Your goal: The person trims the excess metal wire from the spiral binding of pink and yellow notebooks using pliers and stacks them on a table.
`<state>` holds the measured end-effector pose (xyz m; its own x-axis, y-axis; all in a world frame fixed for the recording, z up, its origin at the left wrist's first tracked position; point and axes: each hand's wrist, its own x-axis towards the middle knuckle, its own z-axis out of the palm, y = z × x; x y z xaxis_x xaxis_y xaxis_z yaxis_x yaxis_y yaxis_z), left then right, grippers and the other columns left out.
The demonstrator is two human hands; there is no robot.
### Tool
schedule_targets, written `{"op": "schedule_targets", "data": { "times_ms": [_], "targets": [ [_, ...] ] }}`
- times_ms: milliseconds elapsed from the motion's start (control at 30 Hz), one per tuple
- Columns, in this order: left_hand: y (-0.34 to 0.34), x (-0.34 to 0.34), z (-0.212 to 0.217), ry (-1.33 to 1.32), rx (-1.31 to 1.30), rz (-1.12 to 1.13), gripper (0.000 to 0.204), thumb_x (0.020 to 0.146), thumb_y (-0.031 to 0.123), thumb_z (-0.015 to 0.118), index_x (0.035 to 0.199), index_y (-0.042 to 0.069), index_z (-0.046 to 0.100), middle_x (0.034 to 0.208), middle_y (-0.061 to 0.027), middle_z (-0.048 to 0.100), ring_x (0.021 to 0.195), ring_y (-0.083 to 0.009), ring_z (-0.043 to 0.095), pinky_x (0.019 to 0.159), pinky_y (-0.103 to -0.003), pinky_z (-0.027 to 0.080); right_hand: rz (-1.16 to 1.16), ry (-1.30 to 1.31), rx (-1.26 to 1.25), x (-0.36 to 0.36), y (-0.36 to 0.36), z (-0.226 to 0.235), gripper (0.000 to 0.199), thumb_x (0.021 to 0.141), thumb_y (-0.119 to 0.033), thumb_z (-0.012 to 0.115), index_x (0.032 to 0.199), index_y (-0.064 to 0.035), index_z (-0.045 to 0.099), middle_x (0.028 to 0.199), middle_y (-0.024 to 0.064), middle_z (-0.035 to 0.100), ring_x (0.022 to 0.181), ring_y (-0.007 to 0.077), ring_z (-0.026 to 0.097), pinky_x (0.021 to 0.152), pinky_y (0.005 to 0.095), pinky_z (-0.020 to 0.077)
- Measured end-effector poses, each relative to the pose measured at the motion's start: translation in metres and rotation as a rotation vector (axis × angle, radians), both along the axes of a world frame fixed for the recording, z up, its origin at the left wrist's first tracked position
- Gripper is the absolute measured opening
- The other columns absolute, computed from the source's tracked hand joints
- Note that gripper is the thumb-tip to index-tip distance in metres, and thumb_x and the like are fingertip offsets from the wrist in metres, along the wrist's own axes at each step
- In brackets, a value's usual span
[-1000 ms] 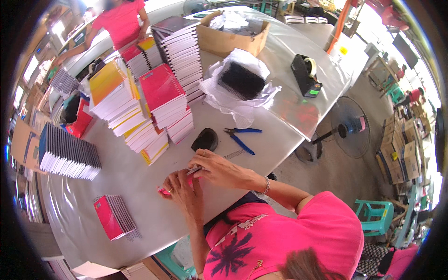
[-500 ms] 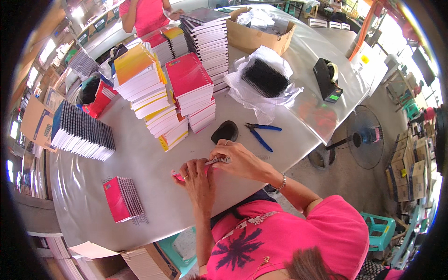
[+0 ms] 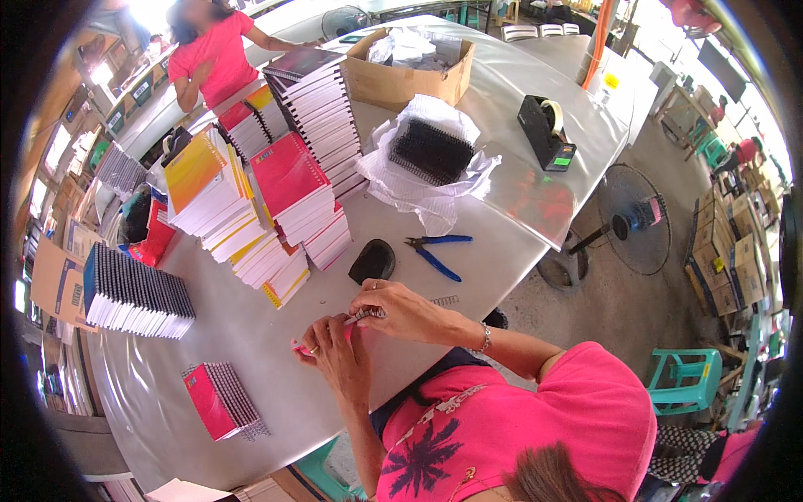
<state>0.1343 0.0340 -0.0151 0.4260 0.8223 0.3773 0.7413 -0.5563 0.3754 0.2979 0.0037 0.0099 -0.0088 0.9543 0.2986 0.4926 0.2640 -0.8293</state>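
The fingers of the right hand (image 3: 400,308) are pinched together on a small wire spiral (image 3: 365,315). The spiral sits at the top edge of a little pink notebook (image 3: 322,337). The left hand (image 3: 337,358) is wrapped around that notebook from below, fingers closed on it. Both hands are just above the near edge of the grey table (image 3: 251,335), close to the person's chest.

Just past the right hand lies a flat black thing (image 3: 373,260); what it is cannot be told. Next to it are blue-handled pliers (image 3: 434,250). A short bit of spiral wire (image 3: 445,300) lies on the table near the right wrist.

To the left, near the table's edge, a small pile of pink notebooks (image 3: 219,402) lies flat. Farther back a row of books with black spirals (image 3: 134,293) stands on edge. Behind the black thing are tall stacks of red and yellow notebooks (image 3: 251,209).

Farther off, a bundle of black spirals (image 3: 430,151) rests on a white plastic bag (image 3: 418,192). A cardboard box (image 3: 410,71) and a black tape dispenser (image 3: 545,132) are beyond that. Another person in a pink shirt (image 3: 213,54) stands at the far end of the table. A fan (image 3: 631,219) stands on the floor to the right.
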Motion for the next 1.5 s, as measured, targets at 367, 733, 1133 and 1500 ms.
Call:
{"op": "schedule_targets", "data": {
  "times_ms": [367,733,1133,1500],
  "targets": [
    [-0.003,-0.005,0.004,-0.012,-0.024,-0.036,0.023,0.085,0.022,0.063,0.107,0.016,0.061,0.109,-0.0029,0.054,0.116,-0.0262,0.045,0.106,-0.056,0.016,0.056,0.013,-0.001,0.001,-0.001,-0.002,0.021,0.083,-0.010,0.068,0.100,0.0015,0.063,0.097,0.0153,0.062,0.085,0.0335,0.062,0.075,0.0401,0.0491],
    [0.000,-0.004,0.003,-0.025,0.003,-0.053,0.022,0.085,0.021,0.064,0.105,0.016,0.061,0.107,-0.0034,0.055,0.113,-0.0272,0.047,0.105,-0.054,0.018,0.013,0.033,-0.058,0.003,-0.003,0.004,0.020,0.083,-0.011,0.068,0.099,0.0019,0.066,0.094,0.0154,0.063,0.082,0.0326,0.063,0.074,0.0386,0.0501],
    [0.004,-0.014,0.002,-0.086,0.003,-0.012,0.031,0.080,0.025,0.073,0.104,0.013,0.060,0.108,-0.0093,0.054,0.113,-0.0322,0.046,0.099,-0.049,0.029,0.038,-0.055,0.060,0.001,0.000,-0.004,0.021,0.086,-0.014,0.067,0.098,0.0026,0.062,0.096,0.0175,0.061,0.086,0.0379,0.060,0.077,0.0411,0.0484],
    [0.012,-0.022,-0.017,-0.456,-0.116,0.054,0.065,0.063,0.024,0.090,0.107,0.005,0.047,0.102,-0.0117,0.046,0.103,-0.0319,0.044,0.089,-0.043,0.039,0.125,-0.051,-0.041,0.017,0.000,0.000,0.027,0.087,-0.018,0.069,0.103,0.0011,0.061,0.098,0.0147,0.058,0.090,0.0261,0.060,0.080,0.0345,0.0480]
  ]
}}
